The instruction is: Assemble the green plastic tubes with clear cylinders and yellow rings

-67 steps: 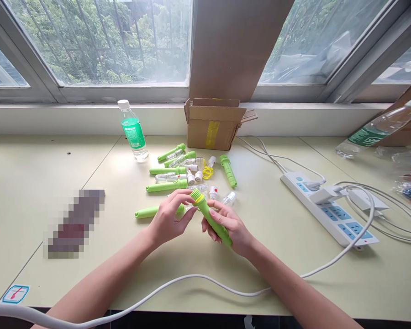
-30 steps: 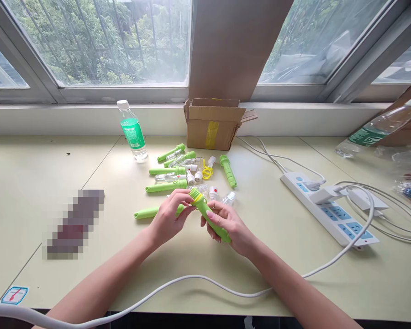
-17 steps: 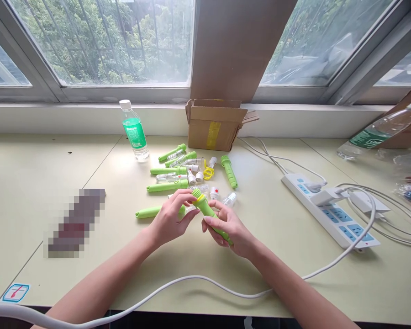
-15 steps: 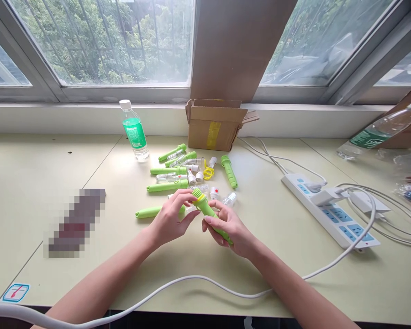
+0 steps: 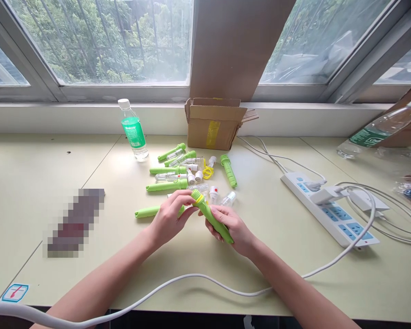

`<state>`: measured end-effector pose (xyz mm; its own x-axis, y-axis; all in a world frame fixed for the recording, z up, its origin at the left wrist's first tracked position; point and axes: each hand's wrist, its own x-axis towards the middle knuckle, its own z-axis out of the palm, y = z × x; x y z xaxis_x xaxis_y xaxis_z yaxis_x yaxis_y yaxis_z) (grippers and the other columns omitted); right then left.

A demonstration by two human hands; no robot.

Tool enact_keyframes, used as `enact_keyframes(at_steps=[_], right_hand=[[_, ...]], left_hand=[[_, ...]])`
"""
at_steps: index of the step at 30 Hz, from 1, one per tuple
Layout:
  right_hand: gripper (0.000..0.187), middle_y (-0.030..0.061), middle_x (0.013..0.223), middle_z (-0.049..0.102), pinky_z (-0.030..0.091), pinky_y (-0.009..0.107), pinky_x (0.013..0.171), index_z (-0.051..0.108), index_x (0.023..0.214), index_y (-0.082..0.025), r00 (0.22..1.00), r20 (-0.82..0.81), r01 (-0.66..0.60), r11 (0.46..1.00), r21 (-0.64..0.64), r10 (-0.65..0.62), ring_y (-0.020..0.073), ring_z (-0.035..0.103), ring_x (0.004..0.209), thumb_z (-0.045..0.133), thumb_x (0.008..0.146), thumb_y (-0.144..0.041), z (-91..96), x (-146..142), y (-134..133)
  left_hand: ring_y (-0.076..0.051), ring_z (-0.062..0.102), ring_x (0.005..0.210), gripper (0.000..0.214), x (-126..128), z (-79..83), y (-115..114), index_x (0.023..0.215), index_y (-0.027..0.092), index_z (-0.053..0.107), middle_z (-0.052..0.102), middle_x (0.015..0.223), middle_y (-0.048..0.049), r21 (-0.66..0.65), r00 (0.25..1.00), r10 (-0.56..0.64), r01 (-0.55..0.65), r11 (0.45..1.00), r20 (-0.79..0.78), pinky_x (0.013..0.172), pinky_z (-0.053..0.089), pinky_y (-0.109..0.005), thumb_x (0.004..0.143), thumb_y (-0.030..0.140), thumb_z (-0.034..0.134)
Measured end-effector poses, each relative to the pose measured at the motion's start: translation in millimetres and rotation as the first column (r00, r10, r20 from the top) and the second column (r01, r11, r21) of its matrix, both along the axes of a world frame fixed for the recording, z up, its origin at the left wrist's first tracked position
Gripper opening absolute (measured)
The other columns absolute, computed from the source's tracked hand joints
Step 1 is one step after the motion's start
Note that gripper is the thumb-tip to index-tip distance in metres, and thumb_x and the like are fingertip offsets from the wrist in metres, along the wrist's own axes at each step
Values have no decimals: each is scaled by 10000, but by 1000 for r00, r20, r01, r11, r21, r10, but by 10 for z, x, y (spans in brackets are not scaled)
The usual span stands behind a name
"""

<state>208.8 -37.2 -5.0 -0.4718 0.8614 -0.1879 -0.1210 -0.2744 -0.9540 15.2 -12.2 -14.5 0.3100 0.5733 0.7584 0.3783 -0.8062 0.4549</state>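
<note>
A green flashlight tube (image 5: 214,221) with a threaded top and a yellow ring (image 5: 199,198) just below the thread is held tilted above the table. My right hand (image 5: 234,230) is closed around its lower body. At the threaded end, my left hand (image 5: 171,211) pinches with thumb and fingers, touching it by the yellow ring. Behind my hands lie several more green tubes (image 5: 167,186), clear ribbed covers (image 5: 229,198), white cylindrical parts (image 5: 213,192), one with a red dot, and loose yellow rings (image 5: 208,172). One green tube (image 5: 229,171) lies apart on the right.
An open cardboard box (image 5: 214,125) and a water bottle (image 5: 134,132) stand at the back. To the right are a power strip (image 5: 329,210) with plugs and another bottle (image 5: 373,135). A white cable (image 5: 198,275) crosses the front. A blurred-out item (image 5: 77,224) lies left.
My right thumb and fingers have shifted along the tube and wrap it more closely. My left hand stays at the threaded end, its thumb nearer the ring. The yellow ring appears seated slightly differently.
</note>
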Motion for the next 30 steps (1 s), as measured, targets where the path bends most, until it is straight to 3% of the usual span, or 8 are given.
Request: enact_keyframes(at_steps=[5, 18, 24, 30], right_hand=[[291, -44, 585, 569, 226, 168, 338, 475, 1049, -207, 999, 42, 31, 999, 16, -31, 45, 352, 338, 586, 855, -393, -10, -24, -23], [246, 25, 783, 596, 352, 193, 394, 551, 960, -171, 1000, 22, -22, 997, 79, 20, 71, 508, 461, 518, 897, -406, 6, -28, -10], [290, 54, 703, 654, 255, 176, 311, 524, 947, -154, 998, -38, -52, 998, 22, 53, 41, 385, 318, 416, 936, -423, -33, -36, -10], [267, -6, 691, 648, 213, 149, 286, 439, 1041, -215, 1000, -27, -15, 1000, 26, 16, 34, 368, 284, 576, 867, -364, -31, -40, -21]], left_hand=[[-126, 643, 790, 163, 3, -14, 2, 966, 178, 528, 614, 1016, -75, -36, 1000, -9, 9, 999, 20, 662, 573, -262, 829, 126, 601], [-178, 642, 955, 148, -2, -2, -12, 910, 174, 538, 634, 1007, -93, -12, 1000, 26, -26, 1000, 17, 793, 563, -321, 809, 110, 626], [-185, 632, 980, 216, 0, 5, -15, 961, 162, 539, 623, 999, -104, -41, 1000, -20, 20, 999, 17, 788, 563, -305, 785, 120, 658], [-200, 614, 1021, 214, -15, -1, 7, 947, 168, 531, 636, 935, -86, -57, 997, -75, 76, 996, 9, 768, 562, -301, 780, 123, 657]])
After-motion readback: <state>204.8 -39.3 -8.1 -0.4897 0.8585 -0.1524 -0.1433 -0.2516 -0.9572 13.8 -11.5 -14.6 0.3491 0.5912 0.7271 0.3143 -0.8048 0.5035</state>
